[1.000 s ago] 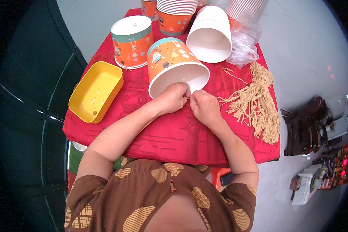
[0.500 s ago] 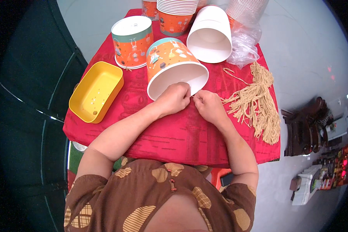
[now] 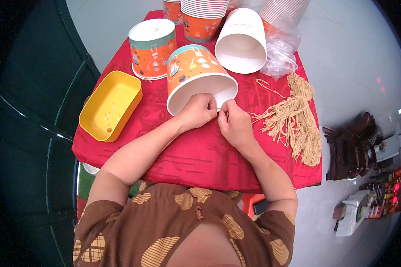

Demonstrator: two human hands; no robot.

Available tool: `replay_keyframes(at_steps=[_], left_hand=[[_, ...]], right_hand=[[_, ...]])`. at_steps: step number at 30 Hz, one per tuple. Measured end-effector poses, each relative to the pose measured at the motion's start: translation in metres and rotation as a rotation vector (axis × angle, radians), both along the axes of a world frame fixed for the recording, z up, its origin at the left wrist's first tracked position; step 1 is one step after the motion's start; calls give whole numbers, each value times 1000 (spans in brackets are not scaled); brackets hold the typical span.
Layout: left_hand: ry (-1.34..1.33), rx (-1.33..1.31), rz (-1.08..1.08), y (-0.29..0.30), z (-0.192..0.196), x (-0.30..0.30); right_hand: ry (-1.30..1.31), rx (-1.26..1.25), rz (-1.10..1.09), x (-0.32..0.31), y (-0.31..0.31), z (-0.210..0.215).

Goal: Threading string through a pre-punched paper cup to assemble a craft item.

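Note:
An orange paper bucket (image 3: 196, 66) with cartoon figures and a green band lies tipped, its white mouth facing me. My left hand (image 3: 198, 111) is closed in a pinch in front of its mouth, over the lower rim. Close beside it, my right hand (image 3: 234, 123) is closed too, fingertips pinched at the rim's right side. A tiny pale bit shows between the fingertips, too small to name; the fingers hide what they grip. A bundle of tan cords (image 3: 294, 120) lies to the right of my right hand.
A yellow tub (image 3: 87, 122) with small bits inside stands at left. Behind are an upside-down orange bucket (image 3: 152, 55), a white bucket (image 3: 240, 38) on its side, stacked buckets (image 3: 203, 26) and a clear plastic bag (image 3: 278, 55). The red cloth (image 3: 196, 164) covers the table.
The tipped bucket has shifted slightly left and down. Both hands have moved a little left with it, and my right hand has turned more upright, fingertips higher on the rim.

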State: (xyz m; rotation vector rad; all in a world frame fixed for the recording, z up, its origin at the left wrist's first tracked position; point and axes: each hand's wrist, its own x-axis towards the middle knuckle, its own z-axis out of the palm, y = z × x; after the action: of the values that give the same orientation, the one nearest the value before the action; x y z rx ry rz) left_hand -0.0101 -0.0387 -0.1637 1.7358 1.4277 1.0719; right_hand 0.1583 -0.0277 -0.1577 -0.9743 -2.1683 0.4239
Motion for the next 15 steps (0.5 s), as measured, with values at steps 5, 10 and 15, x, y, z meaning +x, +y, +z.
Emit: replay_keyframes(at_steps=[5,10,15], left_hand=[[-14,-8,-16,0,-2,-2],[-21,15,-25,2,-6,-5],[-46,-12,-9,1,-5,-3]], right_hand=[[75,12,16,-4,4,-15],[80,-47,56,-4,6,-16],[43,-27,60,-1,9,-18]])
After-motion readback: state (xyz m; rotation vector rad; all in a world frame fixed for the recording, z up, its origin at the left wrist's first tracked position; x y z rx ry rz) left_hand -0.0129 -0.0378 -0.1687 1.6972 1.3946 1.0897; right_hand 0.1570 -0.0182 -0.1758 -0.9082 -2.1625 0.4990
